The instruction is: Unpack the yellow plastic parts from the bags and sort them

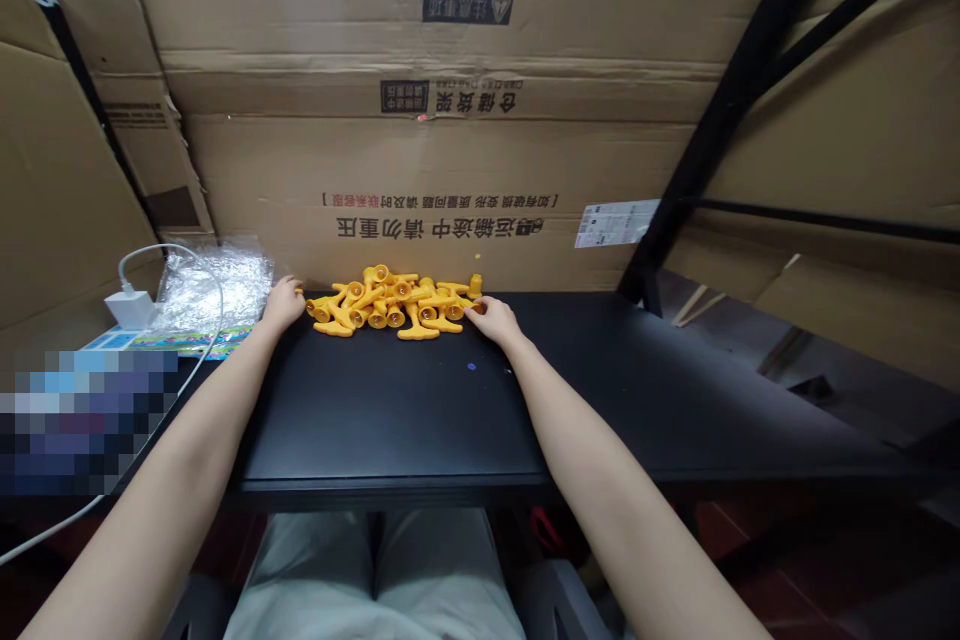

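In the head view, we see a pile of yellow pieces (396,304) at the centre of the frame, on a black table (390,410). Our left hand (284,304) and right hand (496,321) bend around its ends; we cannot tell whether either pinches a piece. Cardboard (435,155) fills the upper frame.

The table (390,420) is black, flat and a bit shiny. A messy heap of yellow plastic pieces (395,305) lies at its back edge. A tiny blue spot (471,366) is in front. On the left are a crinkly clear bag (214,290), a white plug (131,309) and a bright, flat packet (225,345).
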Available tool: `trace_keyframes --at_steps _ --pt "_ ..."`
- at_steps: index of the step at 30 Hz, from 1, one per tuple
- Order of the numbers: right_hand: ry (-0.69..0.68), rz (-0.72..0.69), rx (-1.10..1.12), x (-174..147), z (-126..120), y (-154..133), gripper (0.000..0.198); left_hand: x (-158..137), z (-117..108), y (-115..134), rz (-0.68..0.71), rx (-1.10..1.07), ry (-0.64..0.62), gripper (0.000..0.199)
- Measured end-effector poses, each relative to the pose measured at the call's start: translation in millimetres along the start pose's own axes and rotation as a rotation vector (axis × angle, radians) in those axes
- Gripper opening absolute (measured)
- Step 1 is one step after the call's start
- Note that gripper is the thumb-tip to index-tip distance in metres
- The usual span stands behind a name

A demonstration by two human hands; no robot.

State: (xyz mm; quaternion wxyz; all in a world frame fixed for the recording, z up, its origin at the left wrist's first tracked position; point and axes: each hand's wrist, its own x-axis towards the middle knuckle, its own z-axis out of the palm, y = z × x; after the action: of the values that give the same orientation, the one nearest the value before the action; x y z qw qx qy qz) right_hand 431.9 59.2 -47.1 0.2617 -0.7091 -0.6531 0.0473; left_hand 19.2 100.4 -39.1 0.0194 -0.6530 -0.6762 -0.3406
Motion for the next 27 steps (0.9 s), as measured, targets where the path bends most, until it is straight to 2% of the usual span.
trace_keyframes --at_steps 2,4,8,11,15,19,24,27 --pt "0.05 -0.03 0.027 2 3 0 0.033 1 -7 16 -0.02 -0.172 0.103 0.042" --pt "0.111 -0.07 0.033 4 6 0 0.033 0 -15 33 -0.109 -0.408 0.163 0.043" --pt "0.207 -0.191 0.082 4 10 -4 0.033 -10 -20 60 -0.328 -0.822 0.17 0.046" --pt "0.252 -0.331 0.121 1 10 -9 0.033 -29 -14 71 -0.335 -0.869 0.189 0.043" --pt "0.333 -0.53 0.101 -3 7 -21 0.035 -58 -4 78 -0.145 -0.623 0.248 0.034" --pt "0.398 -0.631 0.066 -9 1 -31 0.035 -74 -3 84 0.101 -0.417 0.24 0.035" --pt "0.48 -0.689 0.117 -14 -4 -44 0.027 -83 -6 95 0.398 -0.329 0.257 0.049" --pt "0.48 -0.77 0.164 -20 -4 -56 0.023 -88 -11 100 0.497 -0.283 0.247 0.052"
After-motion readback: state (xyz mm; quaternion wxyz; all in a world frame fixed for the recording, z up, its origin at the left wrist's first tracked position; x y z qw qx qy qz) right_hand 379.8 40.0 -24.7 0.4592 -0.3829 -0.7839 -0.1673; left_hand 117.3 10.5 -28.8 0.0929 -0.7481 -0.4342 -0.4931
